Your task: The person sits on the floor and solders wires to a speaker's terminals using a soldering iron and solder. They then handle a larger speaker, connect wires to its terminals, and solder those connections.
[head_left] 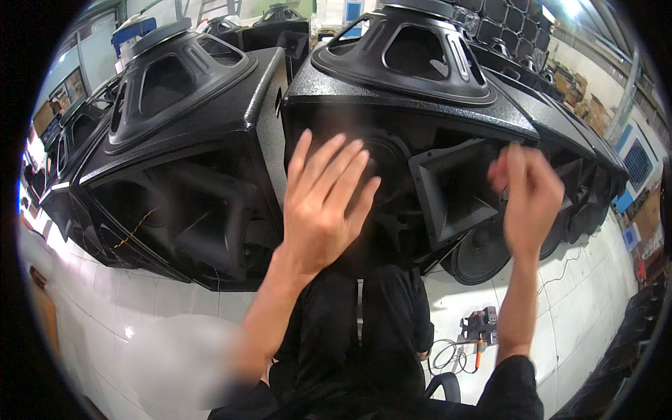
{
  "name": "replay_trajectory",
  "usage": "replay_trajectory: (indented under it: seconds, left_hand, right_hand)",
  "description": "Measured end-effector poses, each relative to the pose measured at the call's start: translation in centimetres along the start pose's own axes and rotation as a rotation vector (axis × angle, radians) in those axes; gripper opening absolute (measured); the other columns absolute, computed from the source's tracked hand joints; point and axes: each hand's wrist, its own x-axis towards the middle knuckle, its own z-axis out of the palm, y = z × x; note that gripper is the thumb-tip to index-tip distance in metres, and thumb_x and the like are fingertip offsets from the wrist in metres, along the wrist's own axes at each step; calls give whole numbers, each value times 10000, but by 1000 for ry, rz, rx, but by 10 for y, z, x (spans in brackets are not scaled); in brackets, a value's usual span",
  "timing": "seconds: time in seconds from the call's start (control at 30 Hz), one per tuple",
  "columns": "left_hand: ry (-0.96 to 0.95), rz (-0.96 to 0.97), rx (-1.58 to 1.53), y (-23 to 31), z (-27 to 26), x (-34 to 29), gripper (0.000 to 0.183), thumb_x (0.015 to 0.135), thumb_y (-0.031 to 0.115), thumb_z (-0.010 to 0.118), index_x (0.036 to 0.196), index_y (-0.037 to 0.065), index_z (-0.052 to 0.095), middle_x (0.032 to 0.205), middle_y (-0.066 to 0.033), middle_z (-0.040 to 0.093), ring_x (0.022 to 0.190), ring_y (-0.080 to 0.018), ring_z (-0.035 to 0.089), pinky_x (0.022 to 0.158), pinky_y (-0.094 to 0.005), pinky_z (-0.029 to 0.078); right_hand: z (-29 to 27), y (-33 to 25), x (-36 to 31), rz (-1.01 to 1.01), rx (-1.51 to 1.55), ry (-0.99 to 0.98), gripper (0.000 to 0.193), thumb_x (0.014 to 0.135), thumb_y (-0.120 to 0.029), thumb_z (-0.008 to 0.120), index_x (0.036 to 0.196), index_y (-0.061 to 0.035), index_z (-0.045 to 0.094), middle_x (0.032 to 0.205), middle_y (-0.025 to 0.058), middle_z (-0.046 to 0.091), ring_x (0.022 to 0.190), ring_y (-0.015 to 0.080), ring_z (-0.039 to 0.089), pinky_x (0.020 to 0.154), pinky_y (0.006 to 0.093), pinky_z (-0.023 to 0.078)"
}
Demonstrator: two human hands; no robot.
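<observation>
We're getting black on black here: a black right sleeve [514, 388] that leaves the forearm [519, 301] bare, a black left sleeve [245, 402] down at the lower edge, black trousers [327, 325], and we spot a bare left hand [323, 206] and bare right hand [532, 196].

Beyond my knees spreads a white tiled floor [105, 308]. To my right an orange-handled soldering iron [479, 355] lies on it, with a dark cord [432, 360] looped alongside and a small dark device [479, 323] close by. Ahead of me, the middle speaker cabinet [413, 112] and the left speaker cabinet [213, 129] each carry a black loudspeaker driver [374, 52] on top, wide rim down.
</observation>
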Motion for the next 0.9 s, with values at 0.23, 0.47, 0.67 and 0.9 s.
replay_trajectory:
  seconds: [0.23, 0.47, 0.67, 0.9]
  left_hand:
    - [123, -214, -89, -54, 17, 166, 254, 902, 237, 640, 888, 6, 746, 880, -220, 714, 867, -359, 700, 842, -410, 528]
    - [-201, -600, -190, -142, 94, 208, 374, 870, 305, 634, 828, -53, 732, 725, -148, 694, 719, -214, 655, 719, -366, 491]
    - [-209, -787, -273, -130, 111, 210, 558, 921, 441, 626, 992, -107, 697, 954, -230, 710, 917, -250, 660, 802, -396, 494]
    - [-139, -877, -198, -100, 111, 211, 757, 895, 593, 593, 1016, -148, 687, 1079, -352, 667, 1077, -446, 654, 915, -463, 503]
  right_hand:
    - [38, 71, 212, 24, -472, -47, 551, 980, -470, 507, 924, 29, 734, 948, 281, 699, 966, 432, 673, 863, 480, 491]
    - [77, 152, 271, 211, -302, -354, 807, 977, -624, 449, 1057, 155, 648, 1072, 373, 647, 1106, 467, 627, 948, 462, 461]
    - [87, 152, 277, 293, -77, -441, 894, 961, -715, 391, 1098, 126, 664, 1101, 233, 675, 1106, 265, 602, 977, 432, 437]
    - [87, 140, 281, 421, -98, -411, 844, 861, -710, 550, 1194, 55, 678, 1188, 239, 651, 1150, 297, 598, 981, 429, 436]
